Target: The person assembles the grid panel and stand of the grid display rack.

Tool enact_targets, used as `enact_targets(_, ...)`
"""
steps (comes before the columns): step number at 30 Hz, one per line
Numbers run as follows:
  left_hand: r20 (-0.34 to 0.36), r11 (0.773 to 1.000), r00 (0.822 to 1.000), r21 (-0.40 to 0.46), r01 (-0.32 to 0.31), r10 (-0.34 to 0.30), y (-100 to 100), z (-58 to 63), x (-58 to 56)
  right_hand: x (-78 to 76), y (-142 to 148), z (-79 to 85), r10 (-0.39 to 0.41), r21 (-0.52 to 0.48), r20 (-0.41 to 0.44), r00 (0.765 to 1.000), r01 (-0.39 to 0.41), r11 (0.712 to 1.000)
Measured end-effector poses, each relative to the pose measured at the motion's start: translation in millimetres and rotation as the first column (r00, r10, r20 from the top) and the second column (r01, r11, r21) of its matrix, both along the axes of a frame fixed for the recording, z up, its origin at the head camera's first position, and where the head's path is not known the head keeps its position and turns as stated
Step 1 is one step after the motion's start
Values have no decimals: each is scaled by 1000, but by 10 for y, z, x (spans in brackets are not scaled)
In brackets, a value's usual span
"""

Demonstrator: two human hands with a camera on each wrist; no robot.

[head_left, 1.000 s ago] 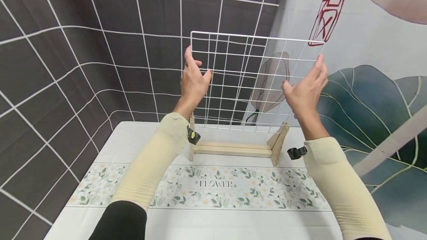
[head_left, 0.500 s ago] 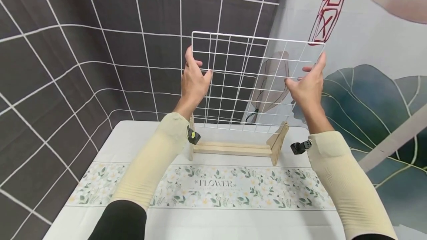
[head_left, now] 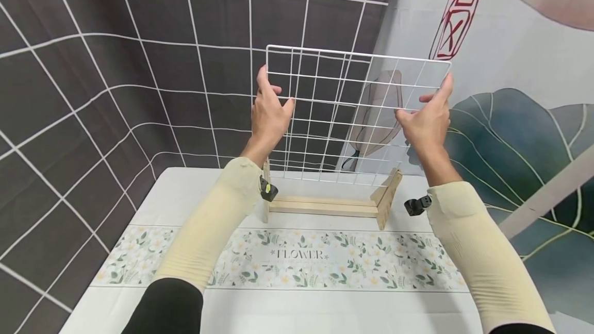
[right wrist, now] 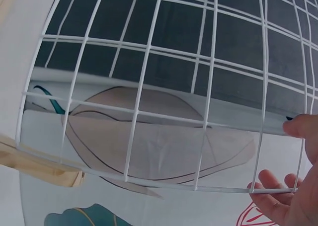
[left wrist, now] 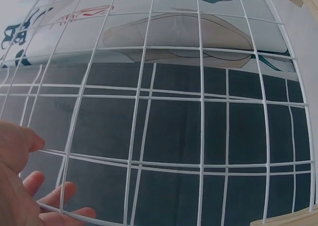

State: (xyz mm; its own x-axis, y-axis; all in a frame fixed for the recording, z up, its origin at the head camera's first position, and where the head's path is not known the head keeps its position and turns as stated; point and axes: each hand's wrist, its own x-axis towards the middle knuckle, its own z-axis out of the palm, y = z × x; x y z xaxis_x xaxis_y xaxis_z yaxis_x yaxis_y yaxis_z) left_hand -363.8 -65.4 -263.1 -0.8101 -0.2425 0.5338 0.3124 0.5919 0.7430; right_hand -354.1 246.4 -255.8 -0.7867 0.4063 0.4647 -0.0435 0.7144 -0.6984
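A white wire grid panel (head_left: 352, 53) stands upright above a light wooden stand (head_left: 325, 207), its lower edge between the stand's two slanted end pieces. My left hand (head_left: 270, 115) grips the panel's left side edge, thumb in front and fingers around the outer wire. On the opposite edge my right hand (head_left: 427, 122) holds it the same way, slightly below the top corner. In the left wrist view, fingertips (left wrist: 67, 188) curl around the edge wire. The right wrist view shows the right hand's fingers (right wrist: 271, 198) at the rim, with a wooden end piece (right wrist: 49, 169) near the far corner.
The stand rests on a white table (head_left: 343, 308) with a floral printed band (head_left: 301, 267) reading "FLOWER". Behind hangs a dark cloth with white grid lines (head_left: 223, 19). A pale cloth with painted leaves (head_left: 506, 138) hangs at right. Each wrist wears a small black camera (head_left: 417, 205).
My right hand has shifted slightly right and changed its grip on the side edge, its fingers now wrapping behind the wire. The left hand, panel and stand have stayed nearly still.
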Motion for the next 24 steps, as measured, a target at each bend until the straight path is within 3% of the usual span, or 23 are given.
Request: enact_targets(24, 3, 1000, 1000, 26, 0, 0, -13, -235, -8, -28, -41, -222, 4, 1, -19, 1000, -4, 1000)
